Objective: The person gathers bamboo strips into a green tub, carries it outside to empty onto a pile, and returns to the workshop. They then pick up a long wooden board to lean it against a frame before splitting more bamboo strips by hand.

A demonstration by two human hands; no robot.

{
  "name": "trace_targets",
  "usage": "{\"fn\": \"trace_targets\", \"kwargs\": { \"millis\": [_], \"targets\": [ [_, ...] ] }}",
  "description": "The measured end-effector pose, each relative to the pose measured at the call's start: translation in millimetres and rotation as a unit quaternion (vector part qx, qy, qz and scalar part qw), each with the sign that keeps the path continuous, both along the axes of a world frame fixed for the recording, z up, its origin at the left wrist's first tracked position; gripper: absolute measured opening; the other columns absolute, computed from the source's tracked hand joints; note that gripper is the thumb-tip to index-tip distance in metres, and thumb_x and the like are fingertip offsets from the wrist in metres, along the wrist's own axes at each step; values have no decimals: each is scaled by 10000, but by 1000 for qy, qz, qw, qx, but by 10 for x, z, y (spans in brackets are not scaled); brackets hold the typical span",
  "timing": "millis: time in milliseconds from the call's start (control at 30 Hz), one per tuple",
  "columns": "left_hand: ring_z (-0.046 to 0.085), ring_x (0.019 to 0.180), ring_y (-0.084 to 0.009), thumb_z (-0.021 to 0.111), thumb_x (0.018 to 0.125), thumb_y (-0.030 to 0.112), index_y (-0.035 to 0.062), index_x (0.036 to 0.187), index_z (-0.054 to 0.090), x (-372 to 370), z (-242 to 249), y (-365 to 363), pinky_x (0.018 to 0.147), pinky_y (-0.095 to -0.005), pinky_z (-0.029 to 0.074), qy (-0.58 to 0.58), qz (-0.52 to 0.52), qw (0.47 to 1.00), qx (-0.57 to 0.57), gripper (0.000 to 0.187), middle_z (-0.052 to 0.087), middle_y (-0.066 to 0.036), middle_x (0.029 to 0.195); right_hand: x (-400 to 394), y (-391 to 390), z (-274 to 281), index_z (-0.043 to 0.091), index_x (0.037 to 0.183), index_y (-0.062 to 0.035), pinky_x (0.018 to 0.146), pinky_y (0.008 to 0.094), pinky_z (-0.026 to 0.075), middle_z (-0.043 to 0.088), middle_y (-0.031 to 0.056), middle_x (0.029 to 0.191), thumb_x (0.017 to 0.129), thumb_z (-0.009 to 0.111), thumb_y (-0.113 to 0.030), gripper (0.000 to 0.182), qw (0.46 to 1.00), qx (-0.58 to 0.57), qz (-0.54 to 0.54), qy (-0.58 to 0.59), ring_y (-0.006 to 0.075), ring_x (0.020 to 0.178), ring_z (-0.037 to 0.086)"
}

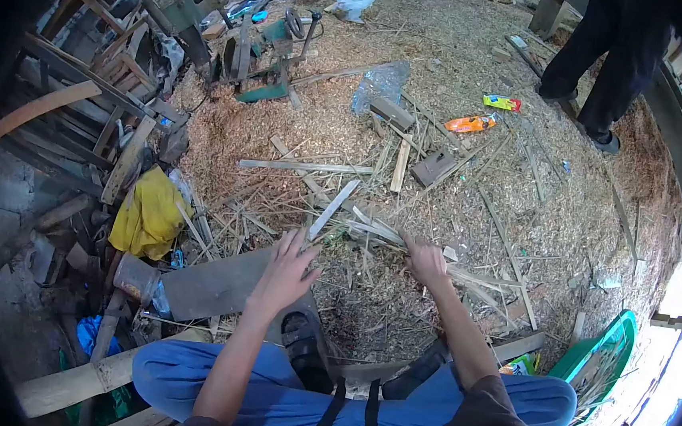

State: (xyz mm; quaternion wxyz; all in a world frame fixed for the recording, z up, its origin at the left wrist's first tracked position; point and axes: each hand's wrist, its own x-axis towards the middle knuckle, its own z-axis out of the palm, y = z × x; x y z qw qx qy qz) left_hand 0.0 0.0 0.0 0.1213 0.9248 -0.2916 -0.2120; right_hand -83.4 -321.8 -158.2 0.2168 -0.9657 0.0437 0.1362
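My left hand (284, 269) is over the ground in front of my left knee, its fingers spread and nothing in them. Just beyond its fingertips lies a pale flat wooden strip (333, 209). My right hand (425, 260) is at the right end of a small bundle of thin wood strips (377, 229); its fingers point down and inward, and whether they grip a strip is too small to tell. Below my left hand, a wide grey board (215, 285) lies beside my foot. Loose thin sticks are scattered around both hands.
Sawdust and splinters cover the ground. Wooden blocks (433, 167), an orange wrapper (470, 125) and clear plastic (380, 86) lie ahead. A yellow cloth (149, 212) and piled wood are left; a green basket (586, 356) is right. A person in dark trousers (601, 61) stands at upper right.
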Motion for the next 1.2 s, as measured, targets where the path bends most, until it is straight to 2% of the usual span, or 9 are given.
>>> {"fn": "trace_targets", "kwargs": {
  "millis": [167,367,400,600,767,867,967,1100,1200],
  "targets": [
    [258,1543,-410,666,988,316,132,1498,537,36,184,-526,1269,-555,214,-35,-29,995,-89,558,324,-239,1642,40,-160,629,432,1538,-289,787,505,578,674,191,1124,892,717,-190,714,997,-78,24,5,390,841,717],
    [155,1579,-405,755,921,338,186,1625,354,231,327,-1019,1270,-545,214,-88,-132,977,-141,824,149,-207,1710,-135,-396,1376,504,1497,-302,775,490,567,684,140,1074,934,670,-203,595,990,-123,-17,-65,380,825,707],
    [138,1581,-418,779,897,349,189,1623,358,248,351,-1144,1277,-552,189,-96,-148,974,-139,855,134,-232,1705,-184,-386,1606,481,1508,-301,901,490,549,677,151,1165,961,597,-180,572,990,-130,-31,-39,350,967,718],
    [130,1583,-419,816,857,362,178,1565,455,226,850,-1674,1299,-537,129,-155,-225,958,-88,816,142,-267,1692,-800,-402,2298,463,1538,-295,969,473,505,693,116,1113,929,627,-163,645,961,-254,-98,-47,304,967,709],
    [174,1580,-348,740,929,407,181,1572,446,-39,832,-2096,1292,-524,159,3,-329,925,-188,743,201,-185,1700,-1650,-364,2833,452,1548,-258,935,430,498,678,107,1154,930,586,-129,646,920,-357,-156,-45,254,963,710],
    [164,1581,-342,590,970,604,166,1579,433,-361,692,-2207,1290,-520,165,-17,-383,891,-241,766,239,-191,1685,-2083,-293,2888,477,1530,-238,920,403,487,675,96,1129,920,587,-124,631,914,-357,-193,-34,244,970,708],
    [156,1582,-357,521,974,662,140,1589,408,-739,765,-2358,1284,-543,158,9,-428,880,-207,815,224,-179,1695,-2633,-329,2777,492,1525,-239,878,380,474,664,87,1085,913,587,-131,629,912,-346,-217,-31,245,953,706],
    [160,1581,-368,472,988,683,129,1613,359,-1275,748,-2659,1278,-566,139,-13,-465,857,-221,842,218,-168,1703,-3269,-441,2481,470,1534,-245,871,388,462,635,89,1019,944,572,-150,606,904,-279,-315,-68,261,939,698],
    [153,1579,-389,426,1054,606,182,1645,286,-1718,809,-2985,1282,-563,137,-38,-440,863,-246,741,163,-151,1723,-3672,-681,2616,503,1506,-258,1002,461,452,642,105,1085,974,582,-166,546,900,-203,-382,-59,302,1039,677]
  ]
}}
